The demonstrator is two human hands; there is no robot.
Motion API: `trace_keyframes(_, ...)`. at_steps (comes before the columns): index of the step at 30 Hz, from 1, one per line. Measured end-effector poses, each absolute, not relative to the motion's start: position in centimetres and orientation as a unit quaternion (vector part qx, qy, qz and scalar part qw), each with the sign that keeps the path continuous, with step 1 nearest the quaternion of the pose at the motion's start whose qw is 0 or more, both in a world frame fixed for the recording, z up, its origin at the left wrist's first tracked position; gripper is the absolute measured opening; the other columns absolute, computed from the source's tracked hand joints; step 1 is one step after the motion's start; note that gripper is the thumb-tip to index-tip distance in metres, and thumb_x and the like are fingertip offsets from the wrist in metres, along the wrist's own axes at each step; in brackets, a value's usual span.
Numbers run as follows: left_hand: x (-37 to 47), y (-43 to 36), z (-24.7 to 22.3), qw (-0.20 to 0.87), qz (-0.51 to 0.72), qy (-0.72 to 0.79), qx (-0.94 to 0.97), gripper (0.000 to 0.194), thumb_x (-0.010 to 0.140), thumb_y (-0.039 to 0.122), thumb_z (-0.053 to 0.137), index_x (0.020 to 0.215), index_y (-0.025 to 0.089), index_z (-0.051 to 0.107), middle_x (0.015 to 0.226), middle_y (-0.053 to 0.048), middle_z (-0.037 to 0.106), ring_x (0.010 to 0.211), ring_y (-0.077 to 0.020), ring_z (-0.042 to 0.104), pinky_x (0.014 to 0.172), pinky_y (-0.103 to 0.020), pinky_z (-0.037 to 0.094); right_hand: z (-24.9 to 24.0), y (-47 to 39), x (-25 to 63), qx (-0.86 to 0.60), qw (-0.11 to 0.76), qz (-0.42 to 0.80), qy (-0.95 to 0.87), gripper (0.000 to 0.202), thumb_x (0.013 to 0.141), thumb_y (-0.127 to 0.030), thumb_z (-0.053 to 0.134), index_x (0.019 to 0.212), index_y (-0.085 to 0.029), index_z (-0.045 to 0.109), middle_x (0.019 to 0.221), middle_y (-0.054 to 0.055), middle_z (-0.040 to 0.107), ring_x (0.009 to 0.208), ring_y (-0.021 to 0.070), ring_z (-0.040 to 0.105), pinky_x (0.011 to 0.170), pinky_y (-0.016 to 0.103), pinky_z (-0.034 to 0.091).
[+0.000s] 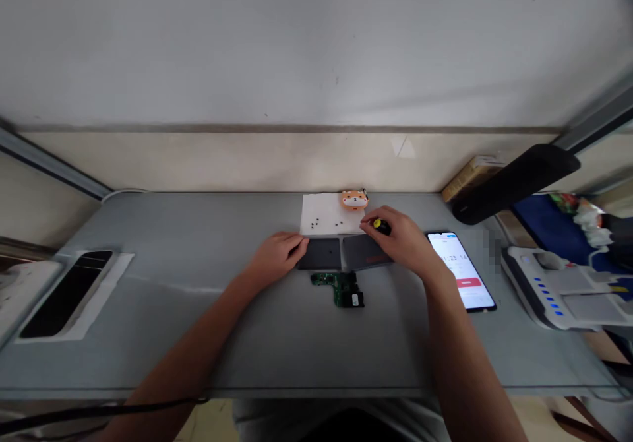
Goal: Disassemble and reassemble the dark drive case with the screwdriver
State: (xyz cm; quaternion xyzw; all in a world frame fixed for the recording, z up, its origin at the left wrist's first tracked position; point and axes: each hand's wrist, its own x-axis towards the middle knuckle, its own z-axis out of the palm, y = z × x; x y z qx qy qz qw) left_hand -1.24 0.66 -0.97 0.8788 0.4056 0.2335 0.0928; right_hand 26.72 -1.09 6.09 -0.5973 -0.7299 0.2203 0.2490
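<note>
Two dark grey flat case halves lie side by side on the desk. My left hand point(283, 256) is closed at the left edge of the left case half point(324, 254), thumb on its corner. Over the right case half point(360, 251) is my right hand point(398, 234), its fingers closed round a small screwdriver point(380, 225) with a black and yellow handle; its tip cannot be made out. Just in front of the case halves rests a green circuit board point(341, 286) with a black block. Several tiny screws point(315, 223) are scattered on a white paper point(326, 206) behind them.
An orange animal-faced case point(355, 199) sits on the paper's back edge. To the right are a lit phone point(462, 277) showing a timer, a white power strip point(544, 290) and a black cylinder point(514, 181). A dark phone point(68, 293) lies at far left.
</note>
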Motion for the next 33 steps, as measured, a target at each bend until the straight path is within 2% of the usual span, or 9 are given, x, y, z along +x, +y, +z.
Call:
trace_keyframes(2,-1.3,0.7,-1.0,0.093,0.231,0.404,0.88,0.051,0.109,0.04,0.027,0.07,0.022,0.054,0.063,-0.001,0.058,0.063,-0.016,0.054,0.067,-0.029,0.045,6.3,-1.2,26.7,-0.601,0.248,0.205,-0.732,0.013,0.096,-0.029,0.059,0.095,-0.025,0.071,0.107,0.005,0.074,0.092,0.021,0.069,0.082,0.035,0.051)
trace_keyframes(8,-1.2,0.7,-1.0,0.096,0.235,0.394,0.883,0.05,0.109,0.038,0.026,0.07,0.022,0.053,0.062,-0.001,0.057,0.062,-0.0163,0.053,0.068,-0.03,0.046,5.8,-1.2,27.2,-0.62,0.142,0.209,-0.743,0.013,0.09,-0.03,0.069,0.101,-0.026,0.073,0.108,0.004,0.073,0.09,0.0222,0.069,0.076,0.034,0.05)
trace_keyframes(14,-1.2,0.6,-1.0,0.1,0.226,0.404,0.881,0.049,0.109,0.037,0.028,0.071,0.022,0.056,0.062,-0.001,0.058,0.063,-0.0163,0.054,0.07,-0.03,0.047,5.1,-1.0,27.4,-0.622,0.128,0.211,-0.743,0.017,0.086,-0.031,0.074,0.103,-0.027,0.074,0.11,0.005,0.072,0.089,0.0221,0.07,0.074,0.033,0.051)
trace_keyframes(23,-1.1,0.7,-1.3,0.08,0.244,0.402,0.879,0.05,0.109,0.037,0.028,0.068,0.021,0.053,0.063,-0.002,0.06,0.062,-0.0161,0.053,0.069,-0.031,0.046,5.0,-0.8,26.8,-0.629,0.118,0.207,-0.74,0.009,0.092,-0.032,0.068,0.097,-0.027,0.075,0.109,0.005,0.07,0.085,0.0212,0.069,0.073,0.032,0.049)
trace_keyframes(33,-1.2,0.6,-0.9,0.116,0.247,0.405,0.873,0.046,0.107,0.037,0.032,0.068,0.022,0.051,0.065,-0.002,0.059,0.063,-0.0163,0.053,0.068,-0.03,0.045,5.4,-1.2,26.0,-0.66,0.092,0.188,-0.721,0.016,0.095,-0.037,0.065,0.101,-0.026,0.075,0.111,0.009,0.07,0.095,0.0263,0.069,0.075,0.034,0.048)
